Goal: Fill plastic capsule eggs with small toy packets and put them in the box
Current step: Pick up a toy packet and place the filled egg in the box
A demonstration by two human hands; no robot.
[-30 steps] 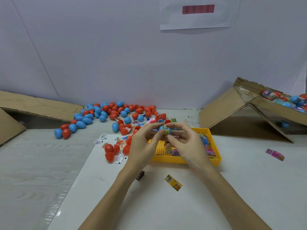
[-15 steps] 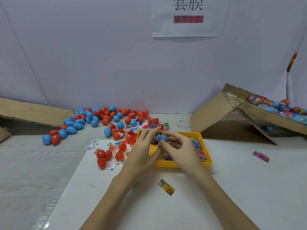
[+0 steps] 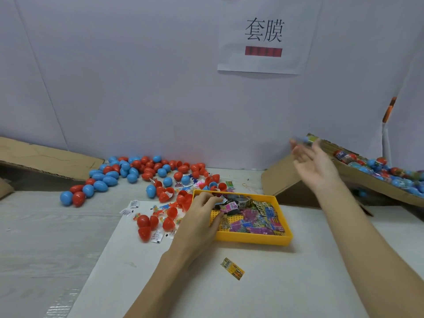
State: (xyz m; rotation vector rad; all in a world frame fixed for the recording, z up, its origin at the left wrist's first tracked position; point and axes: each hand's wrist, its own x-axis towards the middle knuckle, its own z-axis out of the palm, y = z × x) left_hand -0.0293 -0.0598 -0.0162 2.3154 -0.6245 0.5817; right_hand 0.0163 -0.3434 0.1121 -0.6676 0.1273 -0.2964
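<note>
My right hand is raised by the open cardboard box at the right, fingers spread and holding nothing. A blurred blue capsule egg is in the air just past its fingertips, above the box's near edge. Several filled eggs lie in the box. My left hand reaches into the yellow tray of toy packets, and its curled fingers and thumb pinch a pink packet. Loose red and blue eggs and egg halves are heaped behind and left of the tray.
One yellow packet lies on the white sheet in front of the tray. Red egg halves and small white slips sit left of the tray. A flattened cardboard flap lies at the far left. A paper sign hangs on the wall.
Both hands held one blue egg together over the tray. Now my right hand has swung up to the box and let the egg go, while my left hand dropped into the tray onto a packet.
</note>
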